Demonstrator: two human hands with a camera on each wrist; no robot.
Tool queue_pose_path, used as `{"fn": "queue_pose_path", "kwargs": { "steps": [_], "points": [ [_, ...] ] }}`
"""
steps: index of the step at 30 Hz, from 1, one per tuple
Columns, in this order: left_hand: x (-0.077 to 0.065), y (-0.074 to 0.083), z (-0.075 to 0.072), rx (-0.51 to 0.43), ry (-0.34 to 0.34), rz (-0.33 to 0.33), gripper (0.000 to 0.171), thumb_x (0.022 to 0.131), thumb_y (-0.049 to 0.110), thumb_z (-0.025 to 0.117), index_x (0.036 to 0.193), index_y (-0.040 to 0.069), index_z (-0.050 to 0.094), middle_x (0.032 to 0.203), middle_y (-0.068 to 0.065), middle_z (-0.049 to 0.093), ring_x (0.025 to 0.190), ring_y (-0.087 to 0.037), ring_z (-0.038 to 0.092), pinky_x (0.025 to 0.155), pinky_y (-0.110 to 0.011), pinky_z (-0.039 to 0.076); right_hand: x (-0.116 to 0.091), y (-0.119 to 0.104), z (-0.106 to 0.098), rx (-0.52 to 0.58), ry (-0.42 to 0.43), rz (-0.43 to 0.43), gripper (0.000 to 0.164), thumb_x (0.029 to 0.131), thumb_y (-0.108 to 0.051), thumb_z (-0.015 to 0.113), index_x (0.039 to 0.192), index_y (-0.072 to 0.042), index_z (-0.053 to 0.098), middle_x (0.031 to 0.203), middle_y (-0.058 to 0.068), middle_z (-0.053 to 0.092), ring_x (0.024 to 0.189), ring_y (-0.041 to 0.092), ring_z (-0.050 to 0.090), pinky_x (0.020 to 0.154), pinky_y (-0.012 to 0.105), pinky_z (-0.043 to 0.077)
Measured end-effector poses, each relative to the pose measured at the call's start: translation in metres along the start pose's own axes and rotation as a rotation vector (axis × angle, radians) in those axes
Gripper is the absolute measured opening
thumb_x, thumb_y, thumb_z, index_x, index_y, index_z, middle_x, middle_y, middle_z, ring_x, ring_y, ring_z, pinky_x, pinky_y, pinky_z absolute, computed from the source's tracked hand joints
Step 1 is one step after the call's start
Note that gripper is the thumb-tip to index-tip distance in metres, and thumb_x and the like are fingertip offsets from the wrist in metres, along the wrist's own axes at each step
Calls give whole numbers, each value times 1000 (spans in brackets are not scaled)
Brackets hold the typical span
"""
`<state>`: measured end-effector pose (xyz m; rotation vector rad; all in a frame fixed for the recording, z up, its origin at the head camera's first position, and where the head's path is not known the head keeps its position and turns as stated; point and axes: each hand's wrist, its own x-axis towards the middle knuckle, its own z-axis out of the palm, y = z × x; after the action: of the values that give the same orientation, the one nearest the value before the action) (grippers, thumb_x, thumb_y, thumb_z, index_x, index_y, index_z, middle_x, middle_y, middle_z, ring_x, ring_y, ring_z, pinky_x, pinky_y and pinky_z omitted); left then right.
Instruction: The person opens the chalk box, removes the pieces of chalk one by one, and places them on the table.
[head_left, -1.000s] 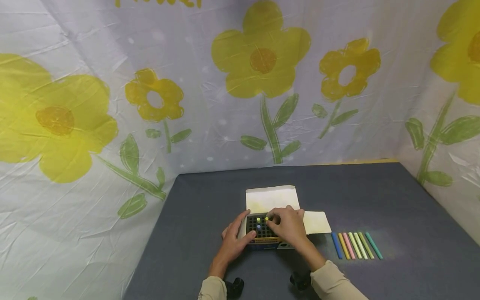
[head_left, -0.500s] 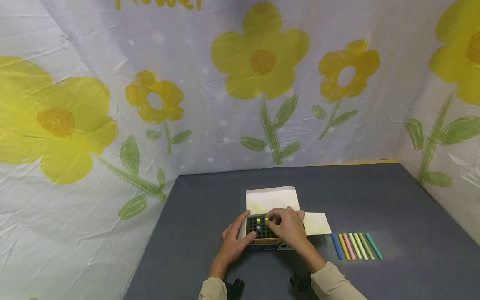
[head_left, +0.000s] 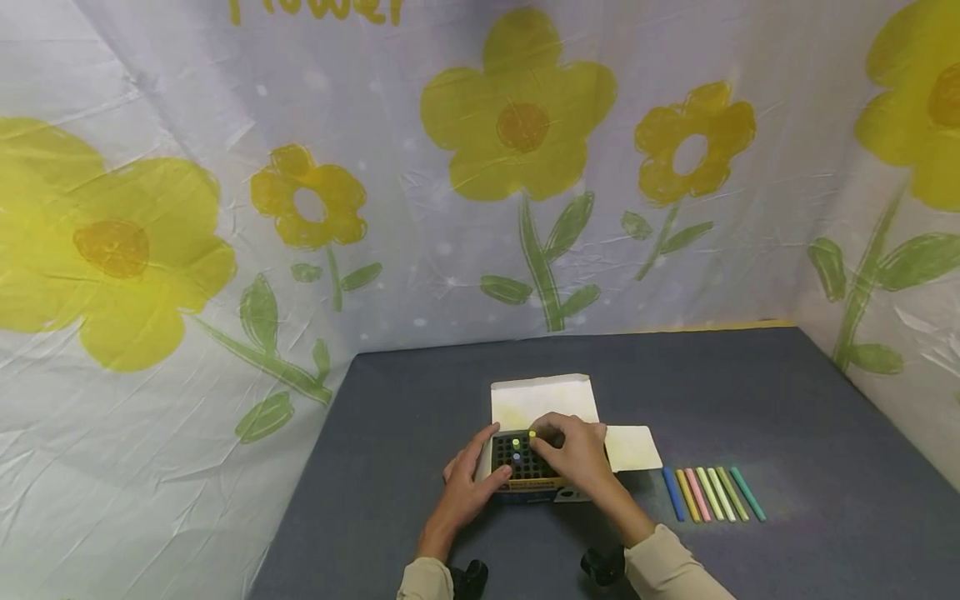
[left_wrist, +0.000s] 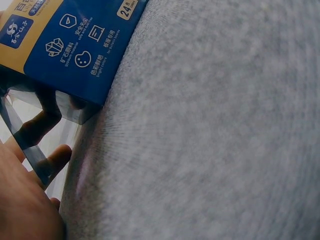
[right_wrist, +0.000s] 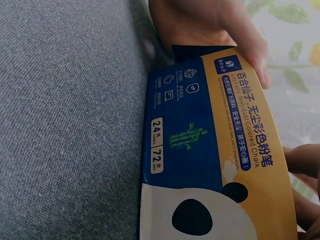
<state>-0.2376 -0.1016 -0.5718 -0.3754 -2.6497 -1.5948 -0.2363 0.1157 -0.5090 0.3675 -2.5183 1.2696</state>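
An opened box of colored chalk (head_left: 528, 483) with a black, holed insert stands on the table. My left hand (head_left: 465, 487) grips its left end, thumb on the front rim and fingers along the side. Over the insert, my right hand (head_left: 581, 450) pinches a yellow chalk stick (head_left: 532, 434) by its upper end; its lower part cannot be seen. A yellow-green stick (head_left: 516, 442) and a blue one (head_left: 517, 457) stand in holes to its left. The right wrist view has the printed box front (right_wrist: 200, 125), with right-hand fingers (right_wrist: 305, 175) at the edge.
The box's white lid (head_left: 543, 400) lies folded back, and a side flap (head_left: 632, 447) sticks out right. Farther right, several chalk sticks (head_left: 711, 493) lie in a row on the dark grey table (head_left: 420, 400). A flower-printed curtain (head_left: 420, 275) hangs behind.
My right hand and the yellow chalk stick have risen very slightly relative to the box. The left hand keeps its place. The head view has tilted up a little.
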Motion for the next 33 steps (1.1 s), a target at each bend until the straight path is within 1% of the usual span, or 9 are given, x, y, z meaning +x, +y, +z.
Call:
{"fn": "queue_pose_path", "kwargs": {
  "steps": [5,8,12,15,18,23,26,30,33],
  "points": [
    [0,0,0,-5,-1,-6,67,91,44,71,151,45,43,153,0,52,139,-36,39,110,-62,11,1,0,-1,36,-8,-16,14,85,-10,80,97,-16,76,81,-5,75,67,3,60,94,59,27],
    [0,0,1,-8,5,-6,67,91,43,71,152,43,43,153,-1,51,139,-37,40,109,-64,12,2,1,-1,47,7,-53,16,85,-9,80,100,-13,75,80,-4,75,65,2,58,89,51,32],
    [0,1,1,4,13,-19,67,91,46,71,152,45,43,154,0,51,139,-37,40,110,-68,12,3,2,-2,57,48,-124,17,85,-7,80,101,-9,75,77,-3,73,60,-1,52,83,44,27],
    [-1,2,1,18,14,-25,67,91,48,70,151,46,42,154,0,50,139,-36,40,110,-69,13,5,2,-4,65,76,-156,18,85,-7,81,101,-9,74,77,-3,73,60,-1,53,82,43,22],
    [-1,1,1,28,14,-20,67,91,48,70,152,46,42,155,0,49,140,-37,40,109,-69,13,6,3,-7,78,104,-176,20,85,-8,81,102,-11,74,81,-3,75,61,0,56,82,43,21],
    [-1,1,2,29,18,-28,67,91,49,70,152,45,42,157,0,48,142,-38,38,110,-70,13,9,4,-14,108,148,-219,20,86,-7,80,104,-12,72,83,1,78,63,5,56,84,44,21],
    [-1,2,2,25,20,-37,67,91,49,70,151,46,42,157,1,48,143,-38,36,110,-70,13,9,6,-21,164,131,-217,18,89,-7,77,106,-10,71,83,3,78,62,6,53,81,41,34],
    [-1,2,2,32,23,-39,66,91,49,70,151,48,42,157,1,48,143,-39,34,109,-70,17,8,10,-31,290,67,-166,17,94,-7,71,111,-8,69,86,10,76,67,8,53,66,30,44],
    [-1,2,2,36,26,-34,66,91,49,70,151,48,42,157,0,47,144,-40,34,108,-70,19,5,15,-38,365,28,-141,17,97,-6,68,114,-6,67,88,15,75,72,14,57,72,31,46]
  ]
}}
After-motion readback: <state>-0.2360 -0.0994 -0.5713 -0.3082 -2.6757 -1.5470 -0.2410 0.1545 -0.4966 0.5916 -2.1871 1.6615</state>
